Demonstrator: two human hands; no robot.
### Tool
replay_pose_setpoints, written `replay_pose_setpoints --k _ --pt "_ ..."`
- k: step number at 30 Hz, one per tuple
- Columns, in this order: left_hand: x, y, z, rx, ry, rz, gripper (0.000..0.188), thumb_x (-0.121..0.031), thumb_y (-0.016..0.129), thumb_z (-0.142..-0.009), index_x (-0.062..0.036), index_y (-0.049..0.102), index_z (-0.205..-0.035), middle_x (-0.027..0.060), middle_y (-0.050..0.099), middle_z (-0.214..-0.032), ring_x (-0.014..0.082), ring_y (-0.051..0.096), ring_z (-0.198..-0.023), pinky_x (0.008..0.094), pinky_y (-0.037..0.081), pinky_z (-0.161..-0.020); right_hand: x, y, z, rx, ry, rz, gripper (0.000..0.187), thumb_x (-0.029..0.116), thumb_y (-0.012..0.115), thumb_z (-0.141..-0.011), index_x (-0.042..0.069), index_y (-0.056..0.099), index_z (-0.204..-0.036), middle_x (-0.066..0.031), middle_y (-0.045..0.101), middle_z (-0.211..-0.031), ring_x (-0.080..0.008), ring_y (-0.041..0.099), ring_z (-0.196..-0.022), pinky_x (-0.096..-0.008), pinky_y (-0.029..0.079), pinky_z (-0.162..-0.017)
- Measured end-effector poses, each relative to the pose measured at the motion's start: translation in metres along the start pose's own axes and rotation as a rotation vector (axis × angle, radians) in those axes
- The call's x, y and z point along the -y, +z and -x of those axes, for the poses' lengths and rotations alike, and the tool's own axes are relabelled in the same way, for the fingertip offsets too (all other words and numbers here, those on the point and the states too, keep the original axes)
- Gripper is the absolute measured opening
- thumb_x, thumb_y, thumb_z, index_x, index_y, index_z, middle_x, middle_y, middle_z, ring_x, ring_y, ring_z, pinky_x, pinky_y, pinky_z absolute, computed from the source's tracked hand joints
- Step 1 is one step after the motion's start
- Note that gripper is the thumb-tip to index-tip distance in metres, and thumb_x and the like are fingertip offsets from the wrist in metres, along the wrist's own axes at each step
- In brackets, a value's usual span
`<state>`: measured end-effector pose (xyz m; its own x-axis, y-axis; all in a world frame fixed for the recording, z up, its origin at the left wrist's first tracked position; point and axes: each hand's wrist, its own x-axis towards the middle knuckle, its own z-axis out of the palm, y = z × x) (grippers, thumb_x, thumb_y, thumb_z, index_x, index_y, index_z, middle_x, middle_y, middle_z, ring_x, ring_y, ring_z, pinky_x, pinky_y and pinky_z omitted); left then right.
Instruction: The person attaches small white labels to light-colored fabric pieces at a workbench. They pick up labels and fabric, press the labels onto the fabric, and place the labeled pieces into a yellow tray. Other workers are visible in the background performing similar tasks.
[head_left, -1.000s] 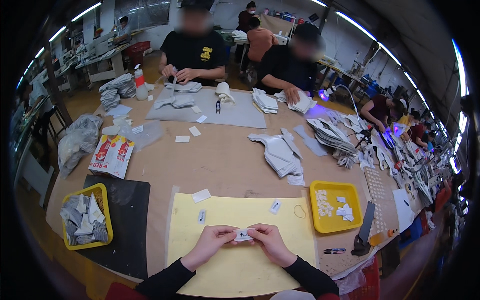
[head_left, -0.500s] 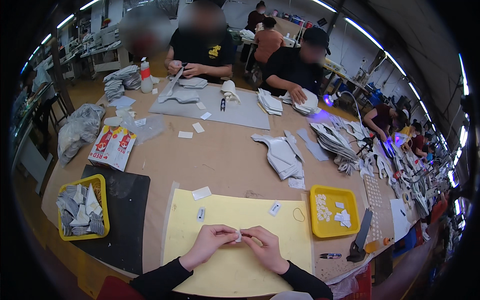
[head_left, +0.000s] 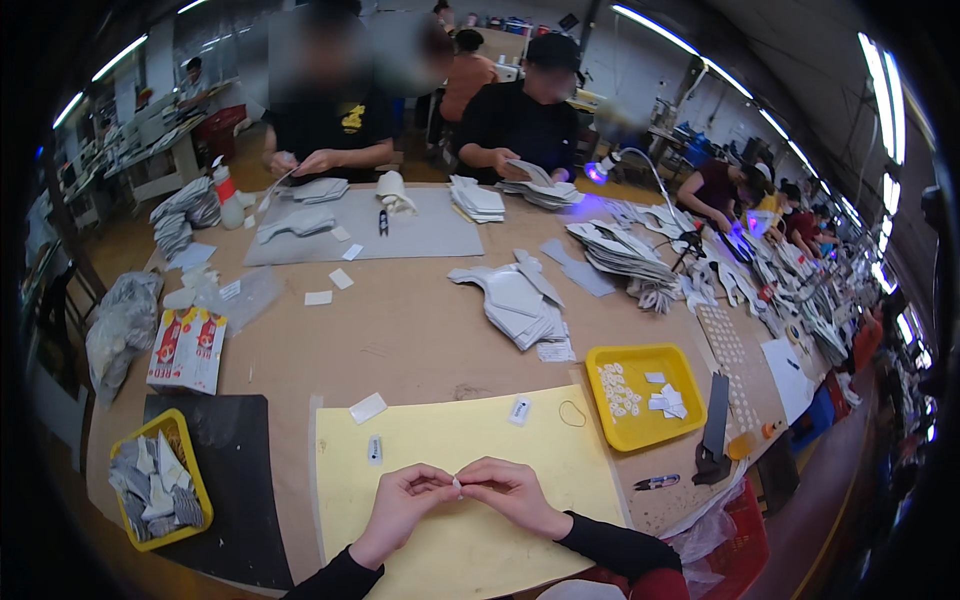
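Note:
Over a yellow sheet [head_left: 480, 560], my left hand [head_left: 405, 510] and my right hand [head_left: 513, 497] meet at the fingertips. Both are closed in a pinch on a small white piece [head_left: 457, 484], mostly hidden by the fingers, so its exact kind is unclear. Two small pale tags with dark print lie beyond the hands, the left tag [head_left: 375, 450] upright and the right tag [head_left: 520, 410] slightly tilted. A blank white card [head_left: 368, 407] rests at the sheet's far edge. To the right of the tags lies a thin rubber band [head_left: 571, 413].
A yellow tray [head_left: 652, 437] with small white pieces stands right, thread snips [head_left: 657, 482] nearer. At left, a yellow basket [head_left: 203, 502] of grey-white pieces sits on a black mat [head_left: 240, 480], behind it a red-white box [head_left: 188, 350]. Cut-piece stacks [head_left: 515, 300] lie ahead; two people work opposite.
The view has turned, so the table appears shifted left. My fingertips have closed further around the white piece, which shows less. The person opposite at right now lifts pieces off a stack.

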<state>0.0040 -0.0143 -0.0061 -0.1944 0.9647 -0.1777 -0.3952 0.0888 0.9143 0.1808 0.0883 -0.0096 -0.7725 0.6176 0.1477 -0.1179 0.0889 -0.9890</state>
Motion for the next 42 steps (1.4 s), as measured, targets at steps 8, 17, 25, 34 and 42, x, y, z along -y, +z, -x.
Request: replay_pose_setpoints --k 8,17,25,34,42 --pt "0.005 0.0 0.001 0.001 0.035 -0.012 0.015 0.002 0.072 -0.087 0.0043 0.066 -0.101 0.0109 0.071 -0.098 0.0162 0.07 -0.092 0.027 0.057 -0.086 -0.004 -0.004 0.001 0.046 0.053 -0.174 0.021 0.003 0.068 -0.093 -0.002 0.069 -0.113 -0.0096 0.066 -0.115 -0.0159 0.064 -0.106 -0.0278 0.053 -0.092" --pt "0.008 0.003 0.001 -0.04 0.049 -0.137 0.015 -0.002 0.068 -0.092 0.0037 0.066 -0.106 0.0083 0.07 -0.101 0.0141 0.069 -0.095 0.0252 0.055 -0.085 0.0 0.005 -0.002 -0.054 0.129 -0.031 0.017 0.001 0.068 -0.092 -0.004 0.069 -0.109 -0.0092 0.068 -0.11 -0.0159 0.066 -0.101 -0.0286 0.054 -0.093" --pt "0.009 -0.004 -0.006 -0.107 -0.013 0.012 0.019 -0.002 0.066 -0.094 0.0028 0.063 -0.111 0.008 0.069 -0.098 0.0105 0.067 -0.088 0.0234 0.054 -0.082 -0.009 -0.019 -0.011 -0.347 0.212 0.01 0.009 0.003 0.067 -0.092 -0.004 0.071 -0.095 -0.0061 0.071 -0.087 -0.0133 0.066 -0.08 -0.0262 0.053 -0.079" --pt "0.008 -0.005 -0.009 -0.07 -0.141 -0.078 0.027 -0.003 0.07 -0.09 0.0058 0.065 -0.115 0.0058 0.071 -0.089 0.0091 0.067 -0.079 0.0217 0.053 -0.077 -0.005 -0.089 -0.039 -0.649 -0.42 1.188 0.011 0.005 0.075 -0.081 0.001 0.073 -0.091 -0.011 0.071 -0.094 -0.0259 0.066 -0.083 -0.0325 0.051 -0.072" --pt "0.004 -0.01 -0.008 -0.102 -0.136 -0.564 0.018 -0.007 0.075 -0.086 0.0041 0.072 -0.099 0.0076 0.073 -0.083 0.008 0.068 -0.078 0.0218 0.054 -0.073 0.004 -0.055 -0.028 -0.247 -0.314 1.271 0.015 0.014 0.076 -0.082 0.004 0.072 -0.092 -0.0064 0.071 -0.095 -0.0255 0.063 -0.091 -0.0384 0.047 -0.083"
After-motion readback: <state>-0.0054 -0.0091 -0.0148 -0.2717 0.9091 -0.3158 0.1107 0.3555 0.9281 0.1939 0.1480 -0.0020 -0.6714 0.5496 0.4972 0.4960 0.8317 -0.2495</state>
